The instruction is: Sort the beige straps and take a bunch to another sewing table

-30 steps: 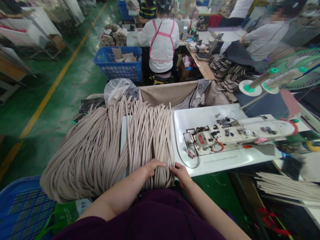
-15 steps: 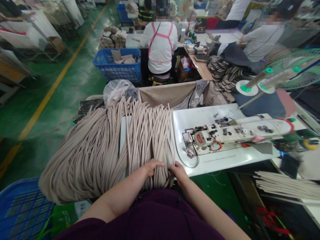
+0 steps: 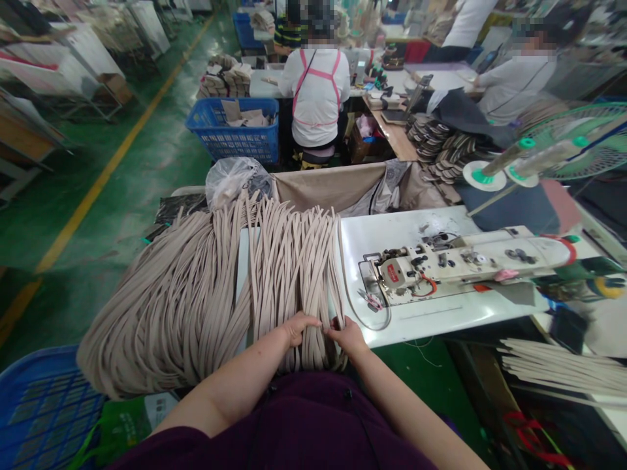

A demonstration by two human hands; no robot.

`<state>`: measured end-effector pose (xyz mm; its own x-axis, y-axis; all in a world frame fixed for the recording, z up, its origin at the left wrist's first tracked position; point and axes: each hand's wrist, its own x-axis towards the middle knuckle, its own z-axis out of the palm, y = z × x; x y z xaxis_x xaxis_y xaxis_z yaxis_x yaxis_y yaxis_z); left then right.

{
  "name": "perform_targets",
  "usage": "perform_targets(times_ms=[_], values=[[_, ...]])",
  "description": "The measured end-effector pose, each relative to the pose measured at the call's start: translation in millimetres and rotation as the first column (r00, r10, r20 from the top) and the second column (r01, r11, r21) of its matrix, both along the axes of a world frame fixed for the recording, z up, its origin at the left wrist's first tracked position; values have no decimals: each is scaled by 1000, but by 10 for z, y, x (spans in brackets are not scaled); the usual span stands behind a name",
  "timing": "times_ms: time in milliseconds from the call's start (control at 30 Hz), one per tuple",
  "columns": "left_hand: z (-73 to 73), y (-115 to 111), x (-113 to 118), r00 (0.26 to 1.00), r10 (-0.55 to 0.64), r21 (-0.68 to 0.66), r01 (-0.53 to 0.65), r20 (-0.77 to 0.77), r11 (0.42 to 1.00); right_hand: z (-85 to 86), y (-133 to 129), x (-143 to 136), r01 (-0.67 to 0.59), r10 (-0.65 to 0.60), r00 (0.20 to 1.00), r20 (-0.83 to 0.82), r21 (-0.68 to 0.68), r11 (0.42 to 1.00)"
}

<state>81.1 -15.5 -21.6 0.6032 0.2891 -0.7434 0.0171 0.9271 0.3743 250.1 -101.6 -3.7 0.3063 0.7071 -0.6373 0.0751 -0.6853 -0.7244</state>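
A big heap of long beige straps (image 3: 206,287) drapes over the left part of the white sewing table (image 3: 416,320) and spills off its left side. My left hand (image 3: 297,326) lies on the near end of the right-hand bundle, fingers curled into the straps. My right hand (image 3: 349,335) pinches straps at the bundle's right edge, close beside the left hand. A sewing machine (image 3: 460,264) lies to the right on the table. One loose strap (image 3: 365,320) loops toward its needle area.
A blue basket (image 3: 44,411) stands at my lower left, another blue basket (image 3: 235,130) behind the table. A person in a white top with pink straps (image 3: 318,85) sits ahead; another person (image 3: 519,78) works at the right. A green fan (image 3: 578,143) and more straps (image 3: 563,369) are at the right.
My right hand has slid left along the bundle's edge toward the left hand. The left hand has stayed on the straps.
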Motion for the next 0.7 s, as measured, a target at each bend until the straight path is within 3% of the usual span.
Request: perform_targets(times_ms=[267, 433, 700], values=[[-68, 4, -20, 1000, 12, -20, -12, -29, 1000, 111, 25, -42, -40, 40, 991, 124, -7, 999], [-64, 12, -21, 999, 17, -22, -18, -39, 1000, 87, 3, 20, -28, 28, 1000, 7, -15, 999], [2, 25, -34, 998, -14, -46, 17, 67, 999, 141, -59, 191, -1, 8, 976, -217, 30, 1000]])
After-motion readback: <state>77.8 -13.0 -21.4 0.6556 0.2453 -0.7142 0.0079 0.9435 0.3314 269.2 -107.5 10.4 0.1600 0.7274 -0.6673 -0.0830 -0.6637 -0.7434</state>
